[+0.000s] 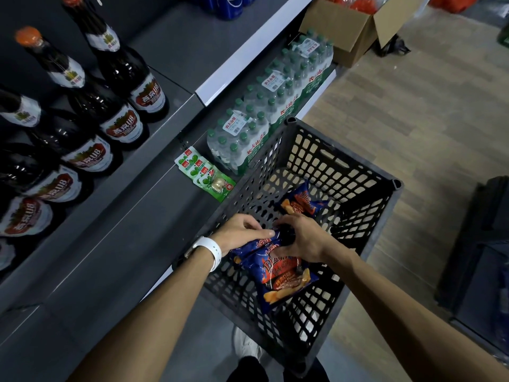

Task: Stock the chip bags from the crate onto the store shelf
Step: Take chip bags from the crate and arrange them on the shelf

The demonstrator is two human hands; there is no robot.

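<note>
A black slatted plastic crate stands on the floor beside the grey store shelf. Over the crate's near left side, two blue chip bags hang stacked together. My left hand, with a white watch band on its wrist, grips their top edge from the left. My right hand grips the same top edge from the right. Another blue chip bag lies on the crate's bottom farther back. Whether anything lies under the held bags is hidden.
Dark beer bottles stand in rows on the upper shelf at left. Shrink-wrapped packs of water bottles and green snack packets sit on the lower shelf by the crate. A cardboard box stands on the floor behind; a dark object at right.
</note>
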